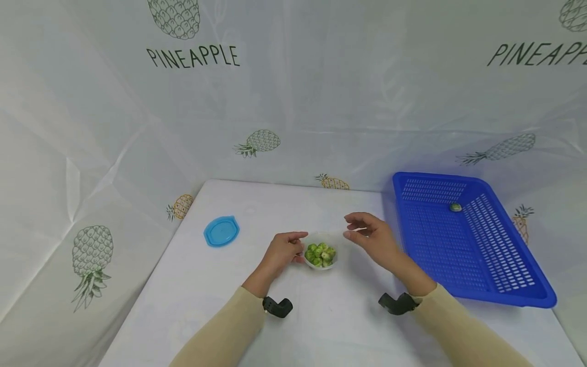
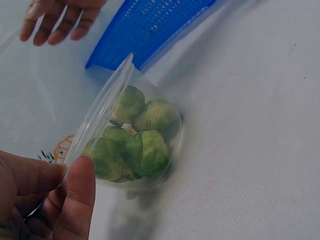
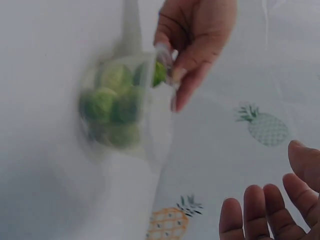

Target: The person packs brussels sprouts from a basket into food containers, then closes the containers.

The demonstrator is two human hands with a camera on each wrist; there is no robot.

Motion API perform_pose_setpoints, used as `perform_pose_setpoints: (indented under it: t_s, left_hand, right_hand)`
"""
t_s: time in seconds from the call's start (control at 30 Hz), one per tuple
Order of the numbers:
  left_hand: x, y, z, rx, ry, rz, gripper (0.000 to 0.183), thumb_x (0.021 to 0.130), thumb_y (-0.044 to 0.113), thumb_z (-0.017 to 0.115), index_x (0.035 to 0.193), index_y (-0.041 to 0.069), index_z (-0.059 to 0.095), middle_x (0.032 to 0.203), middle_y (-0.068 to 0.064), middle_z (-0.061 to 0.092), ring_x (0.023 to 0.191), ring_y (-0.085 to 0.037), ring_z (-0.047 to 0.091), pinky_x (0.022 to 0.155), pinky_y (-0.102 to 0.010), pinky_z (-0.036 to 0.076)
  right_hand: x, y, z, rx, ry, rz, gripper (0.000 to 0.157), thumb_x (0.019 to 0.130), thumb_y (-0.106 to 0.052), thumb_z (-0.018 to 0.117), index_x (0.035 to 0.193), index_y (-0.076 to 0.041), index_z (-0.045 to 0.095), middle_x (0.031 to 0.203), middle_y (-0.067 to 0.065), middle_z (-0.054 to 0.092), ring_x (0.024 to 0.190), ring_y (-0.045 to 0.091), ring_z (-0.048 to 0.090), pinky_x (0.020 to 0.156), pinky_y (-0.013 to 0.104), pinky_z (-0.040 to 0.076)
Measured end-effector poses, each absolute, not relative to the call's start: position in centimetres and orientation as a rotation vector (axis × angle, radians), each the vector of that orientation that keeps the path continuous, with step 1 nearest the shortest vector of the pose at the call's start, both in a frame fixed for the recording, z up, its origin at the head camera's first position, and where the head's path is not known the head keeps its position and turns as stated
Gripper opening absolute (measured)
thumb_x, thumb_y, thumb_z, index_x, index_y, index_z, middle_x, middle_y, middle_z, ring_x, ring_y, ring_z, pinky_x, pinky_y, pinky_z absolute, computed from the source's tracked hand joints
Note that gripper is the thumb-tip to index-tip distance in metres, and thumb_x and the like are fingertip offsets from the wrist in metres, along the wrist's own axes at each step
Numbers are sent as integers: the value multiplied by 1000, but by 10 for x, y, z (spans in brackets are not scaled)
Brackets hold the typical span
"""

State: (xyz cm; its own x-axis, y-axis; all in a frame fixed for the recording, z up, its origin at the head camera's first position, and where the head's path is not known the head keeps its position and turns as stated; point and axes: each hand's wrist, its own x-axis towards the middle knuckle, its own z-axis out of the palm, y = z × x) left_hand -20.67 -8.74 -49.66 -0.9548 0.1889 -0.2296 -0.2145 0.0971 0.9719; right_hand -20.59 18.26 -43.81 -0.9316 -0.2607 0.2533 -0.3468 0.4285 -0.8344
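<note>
Several Brussels sprouts (image 1: pixel 321 254) lie inside a small clear plastic bowl (image 2: pixel 170 165) on the white table. My left hand (image 1: pixel 285 247) pinches the bowl's rim at its left side, thumb and fingers on either side of the edge in the left wrist view. To the right of the bowl, my right hand (image 1: pixel 373 238) hovers with loosely bent fingers and holds nothing. In the right wrist view its fingers (image 3: pixel 254 210) are spread apart, away from the bowl. A single Brussels sprout (image 1: pixel 455 207) sits in the blue plastic basket (image 1: pixel 458 295) on the right.
A light-blue lid (image 1: pixel 222 231) lies on the table (image 1: pixel 183 290) to the left of the bowl. Behind the table hangs a white sheet (image 1: pixel 330 92) printed with pineapples. The basket takes up the table's right side, close to my right forearm.
</note>
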Motion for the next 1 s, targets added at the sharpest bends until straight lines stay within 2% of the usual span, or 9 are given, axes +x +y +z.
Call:
perform_pose_setpoints:
  t_s: [0.23, 0.47, 0.53, 0.6, 0.77, 0.83, 0.93, 1.0]
  left_hand:
    - [-206, -87, -496, -27, 2077, 1926, 42, 104, 0, 56, 146, 2, 62, 95, -8, 57, 78, -18, 64, 73, -36, 66]
    - [-207, -87, -496, -35, 2077, 1921, 43, 103, -1, 55, 145, 1, 62, 95, -7, 57, 76, -16, 63, 72, -33, 66]
    - [-207, -87, -497, -38, 2076, 1918, 43, 103, 0, 55, 146, 2, 62, 95, -7, 57, 76, -16, 63, 71, -32, 66]
    - [-207, -87, -497, -50, 2073, 1916, 43, 103, 0, 55, 145, 3, 63, 95, -7, 57, 76, -15, 63, 72, -32, 66]
    - [-206, -86, -497, -68, 2078, 1913, 43, 102, 1, 56, 145, 4, 64, 95, -6, 57, 75, -15, 63, 72, -32, 66]
    - [-206, -86, -497, -63, 2082, 1914, 43, 102, 0, 56, 144, 3, 64, 95, -7, 57, 76, -16, 63, 71, -32, 66]
    - [-206, -86, -497, -65, 2087, 1914, 43, 103, 0, 56, 144, 3, 64, 95, -7, 57, 78, -17, 63, 71, -32, 66]
    - [-205, -86, -497, -66, 2091, 1910, 42, 103, 0, 56, 144, 3, 64, 95, -7, 57, 78, -17, 63, 71, -33, 66]
  right_hand:
    - [-206, 217, -393, 415, -2699, 1358, 40, 103, -28, 71, 139, -13, 66, 132, 11, 69, 117, 26, 66, 87, 13, 53]
    - [-215, 262, -366, 341, -2707, 1217, 43, 106, -35, 66, 144, -14, 63, 138, 10, 65, 115, -3, 54, 87, 7, 47]
    - [-220, 275, -362, 305, -2708, 1178, 45, 106, -37, 65, 145, -15, 62, 139, 10, 63, 114, -7, 51, 87, 5, 45]
    - [-224, 287, -359, 259, -2716, 1137, 47, 105, -41, 65, 145, -16, 62, 140, 8, 62, 115, -5, 51, 87, 5, 44]
    - [-235, 317, -359, 184, -2764, 1041, 55, 106, -46, 62, 151, -14, 57, 145, 14, 60, 125, 23, 55, 91, 19, 48]
    - [-239, 329, -362, 176, -2779, 1009, 57, 106, -46, 60, 153, -14, 55, 147, 16, 58, 126, 26, 54, 90, 20, 48]
    - [-245, 347, -368, 172, -2791, 1008, 58, 107, -46, 60, 156, -15, 53, 148, 19, 55, 114, 5, 56, 81, 14, 49]
    - [-249, 358, -373, 172, -2799, 1023, 58, 107, -46, 60, 156, -17, 52, 150, 19, 53, 106, -11, 50, 74, 8, 47]
